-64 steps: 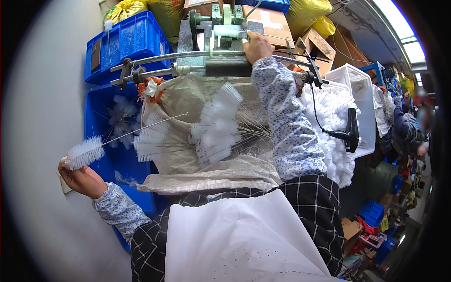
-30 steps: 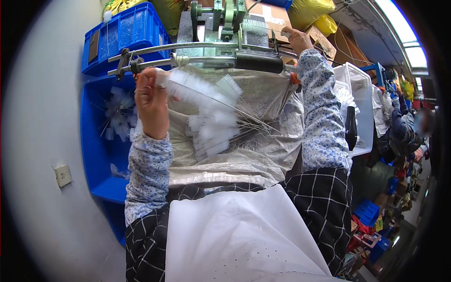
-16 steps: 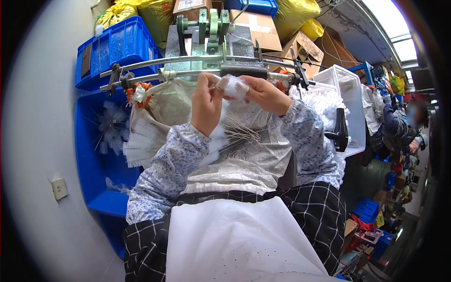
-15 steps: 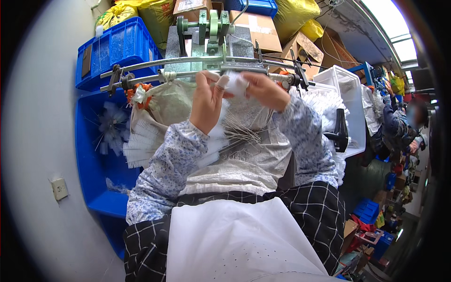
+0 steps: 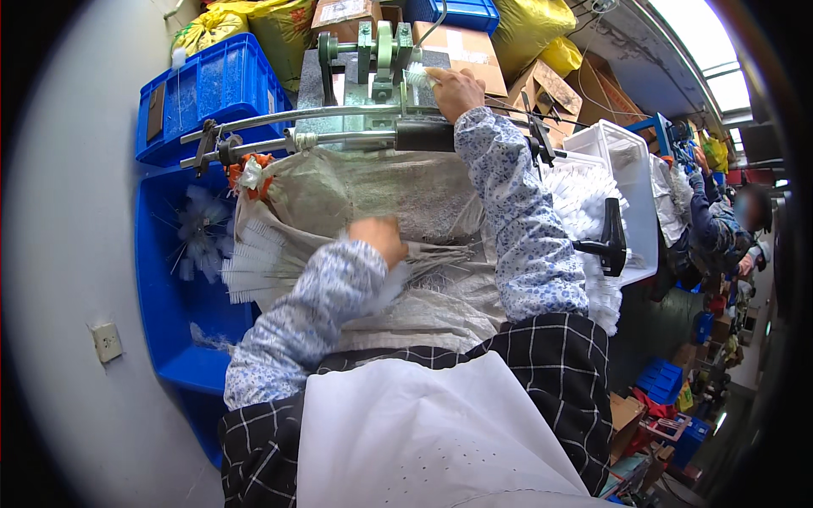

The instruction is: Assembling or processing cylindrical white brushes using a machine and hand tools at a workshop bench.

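Note:
My right hand [image 5: 459, 93] reaches forward to the green machine [image 5: 383, 59] and is closed on a small white bristle brush [image 5: 418, 76]. The brush is beside the machine's round wheel, but I cannot tell whether they touch. My left hand [image 5: 381, 239] is low over a bundle of wire-stemmed white brushes [image 5: 258, 258], near their wire stems [image 5: 440, 256]. It is smeared by motion and its fingers are hidden. The bundle lies on a pale woven sack [image 5: 440, 317] across my lap.
Metal rails [image 5: 339, 138] with a black sleeve cross before the machine. Blue bins [image 5: 165, 339] stand at left, one holding brushes. At right are a white bin [image 5: 622, 161], a pile of white brushes [image 5: 580, 190] and a black-handled tool [image 5: 611, 237]. Another person [image 5: 720, 216] works farther right.
My hands have parted from above the sack. The right has moved forward to the wheel with a white brush; the left has dropped back to the wire-stemmed brushes.

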{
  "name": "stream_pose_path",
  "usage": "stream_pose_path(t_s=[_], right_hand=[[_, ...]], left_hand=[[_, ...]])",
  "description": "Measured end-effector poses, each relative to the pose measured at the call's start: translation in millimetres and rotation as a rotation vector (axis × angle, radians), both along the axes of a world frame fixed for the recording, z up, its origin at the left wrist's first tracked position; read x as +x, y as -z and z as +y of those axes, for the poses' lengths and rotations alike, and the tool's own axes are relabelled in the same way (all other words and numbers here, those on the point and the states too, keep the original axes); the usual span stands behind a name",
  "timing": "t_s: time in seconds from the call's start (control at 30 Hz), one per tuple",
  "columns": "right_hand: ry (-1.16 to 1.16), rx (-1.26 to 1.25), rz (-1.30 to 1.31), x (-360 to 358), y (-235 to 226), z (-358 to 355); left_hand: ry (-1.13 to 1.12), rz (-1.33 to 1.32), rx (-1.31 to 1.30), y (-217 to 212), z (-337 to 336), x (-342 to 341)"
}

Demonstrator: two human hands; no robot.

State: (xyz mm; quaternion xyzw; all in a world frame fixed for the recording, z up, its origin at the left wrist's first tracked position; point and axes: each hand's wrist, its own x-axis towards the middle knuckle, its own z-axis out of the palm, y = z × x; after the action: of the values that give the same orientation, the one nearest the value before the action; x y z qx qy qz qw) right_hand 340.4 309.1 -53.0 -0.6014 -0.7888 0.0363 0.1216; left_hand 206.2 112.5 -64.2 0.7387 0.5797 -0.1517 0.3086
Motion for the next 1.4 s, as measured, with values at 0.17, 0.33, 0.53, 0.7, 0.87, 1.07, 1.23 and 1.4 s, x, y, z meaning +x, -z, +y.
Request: stream_pose_path(t_s=[0.17,0.33,0.53,0.7,0.87,1.07,1.23,1.4], right_hand=[[-0.022,0.013,0.036,2.8,3.5,5.5],[-0.029,-0.026,0.062,-9.2,1.1,5.8],[-0.046,0.049,-0.117,6.4,19.3,28.0],[0.003,0.093,-0.153,11.2,3.2,7.1],[0.228,-0.034,-0.013,29.1,7.0,-3.8],[0.119,0.075,0.194,9.0,24.3,0.7],[0.128,0.062,0.163,-6.9,15.0,-3.8],[0.110,0.034,0.125,-52.9,7.2,-10.9]], left_hand=[[-0.148,-0.058,0.082,13.5,-46.6,1.3],[-0.179,-0.350,0.222,19.6,-37.7,-32.2],[-0.278,-0.588,0.480,-26.8,-38.9,-106.3],[-0.661,-0.140,0.809,-5.7,-66.5,-205.9],[-0.720,-0.271,0.648,33.9,-58.5,-227.0],[-0.795,-0.287,0.460,39.2,-41.4,-223.8],[-0.831,-0.485,0.491,11.8,-41.8,-214.1],[-0.766,-0.581,0.687,-15.9,-38.7,-211.6]])
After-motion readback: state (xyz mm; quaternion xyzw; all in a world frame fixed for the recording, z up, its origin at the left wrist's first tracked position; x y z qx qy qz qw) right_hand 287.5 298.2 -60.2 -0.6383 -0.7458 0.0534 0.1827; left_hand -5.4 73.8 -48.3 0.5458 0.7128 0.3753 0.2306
